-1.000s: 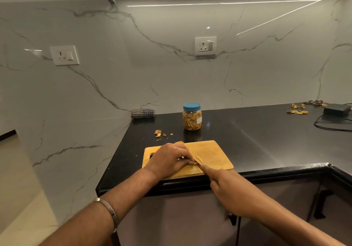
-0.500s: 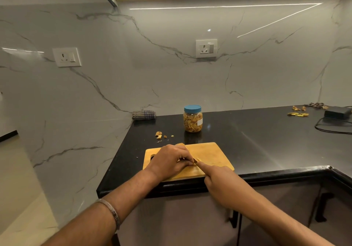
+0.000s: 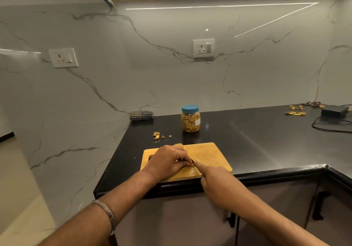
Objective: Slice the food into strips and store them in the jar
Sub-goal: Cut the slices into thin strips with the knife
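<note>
A wooden cutting board [image 3: 211, 153] lies at the front edge of the black counter. My left hand [image 3: 168, 162] is curled over a small piece of food on the board, which is mostly hidden under the fingers. My right hand [image 3: 217, 181] grips a knife, index finger stretched along its back; only a dark sliver of blade [image 3: 192, 161] shows at my left fingertips. A thin yellow strip [image 3: 197, 159] lies just beyond the blade. Behind the board stands a clear jar [image 3: 190, 121] with a blue lid, full of yellow strips.
Food scraps [image 3: 157, 135] lie left of the jar. A folded checked cloth [image 3: 142, 115] sits against the wall. At the far right are more peelings [image 3: 295, 111], a black box [image 3: 334, 110] and its cable [image 3: 331, 126]. The counter edge drops off on the left.
My right hand with the knife has slid a little left, closer to my left fingertips. My left hand stays pressed on the food. The camera has tilted slightly.
</note>
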